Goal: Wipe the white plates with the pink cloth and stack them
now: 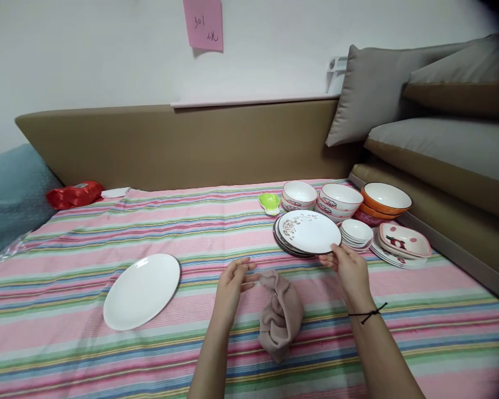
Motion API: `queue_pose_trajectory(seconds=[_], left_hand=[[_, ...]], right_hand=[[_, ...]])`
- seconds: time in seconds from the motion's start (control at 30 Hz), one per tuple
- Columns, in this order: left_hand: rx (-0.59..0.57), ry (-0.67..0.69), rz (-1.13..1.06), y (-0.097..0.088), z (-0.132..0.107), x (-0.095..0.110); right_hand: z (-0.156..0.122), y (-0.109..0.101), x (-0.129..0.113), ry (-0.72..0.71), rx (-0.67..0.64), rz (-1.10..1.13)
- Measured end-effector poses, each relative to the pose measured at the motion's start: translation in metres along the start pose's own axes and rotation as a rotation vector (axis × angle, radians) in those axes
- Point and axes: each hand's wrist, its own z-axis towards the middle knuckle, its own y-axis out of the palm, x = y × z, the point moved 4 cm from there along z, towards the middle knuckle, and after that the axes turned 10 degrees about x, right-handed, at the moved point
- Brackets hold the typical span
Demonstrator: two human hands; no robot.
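I see the right hand (pixel 349 271) pinching the near rim of the top round white ceramic plate with a floral print (pixel 309 231), which sits on a short stack of dark-rimmed plates (pixel 283 244) on the pink striped cloth (pixel 108 233). Thumb looks to be on top of the rim, fingers under or at the edge; whether the plate is already raised off the stack I can't tell. The left hand (pixel 232 285) is loosely curled, fingertips touching the top corner of a crumpled beige soft cloth rag (pixel 279 316) that lies between the two forearms, just beside the stack.

Handling, my guess: the floral plate is stiff, glazed, slick, breakable, moderately heavy for a one-hand rim pinch. Best grip is the near rim where the hand already is, second hand under the far side if it tips. The rag is light and limp, take it anywhere, bunching is fine.

Around: an oval plain white plate (pixel 142 290) lies alone well to the left of the left hand. Behind and right of the stack stand white bowls with red pattern (pixel 320 198), an orange bowl (pixel 386 198), a stack of small white dishes (pixel 356 231), square patterned dishes (pixel 404 241) and a green leaf-shaped dish (pixel 269 202).
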Motion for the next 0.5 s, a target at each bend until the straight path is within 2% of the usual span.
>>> queue_pose_trajectory(seconds=[0.17, 0.5], left_hand=[[-0.001, -0.011, 0.024, 0.002, 0.001, -0.001], [-0.017, -0.006, 0.062, 0.002, 0.005, -0.007]], right_hand=[[0.011, -0.008, 0.005, -0.032, 0.054, 0.027], [0.014, -0.005, 0.016, 0.017, 0.052, -0.011]])
